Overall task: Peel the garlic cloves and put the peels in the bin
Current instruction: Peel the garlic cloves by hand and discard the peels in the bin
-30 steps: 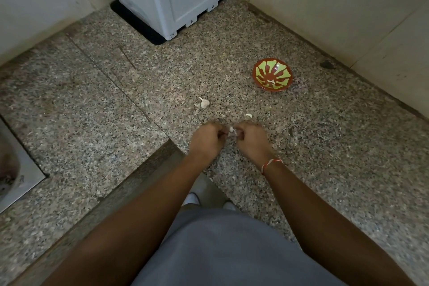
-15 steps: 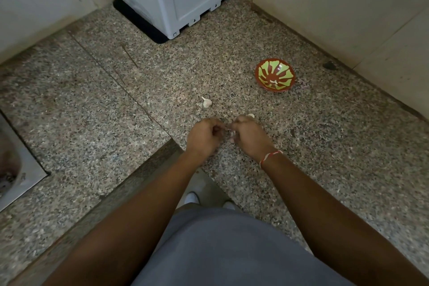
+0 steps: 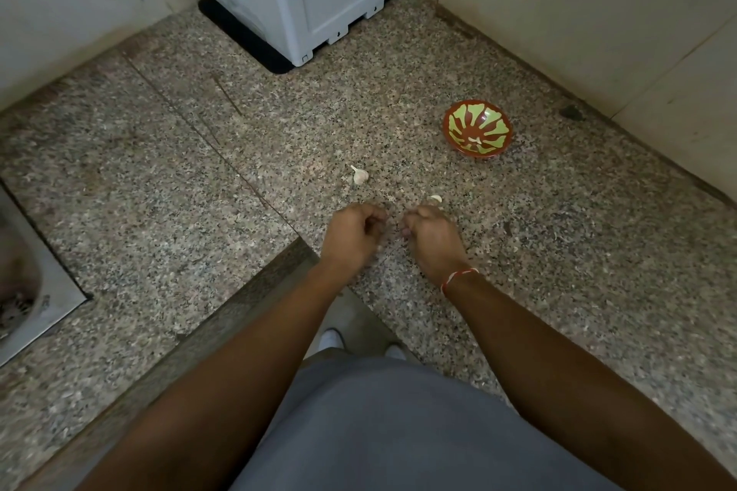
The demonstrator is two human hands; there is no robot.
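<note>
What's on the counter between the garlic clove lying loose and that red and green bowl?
Nothing: in the head view, only bare speckled counter separates the garlic clove from the bowl.

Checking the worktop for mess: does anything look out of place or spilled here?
Two pale garlic pieces lie loose on the speckled granite counter: one whole clove left of centre, one smaller piece just beyond the right hand. Neither is in the red-and-green patterned bowl. No bin shows.
</note>
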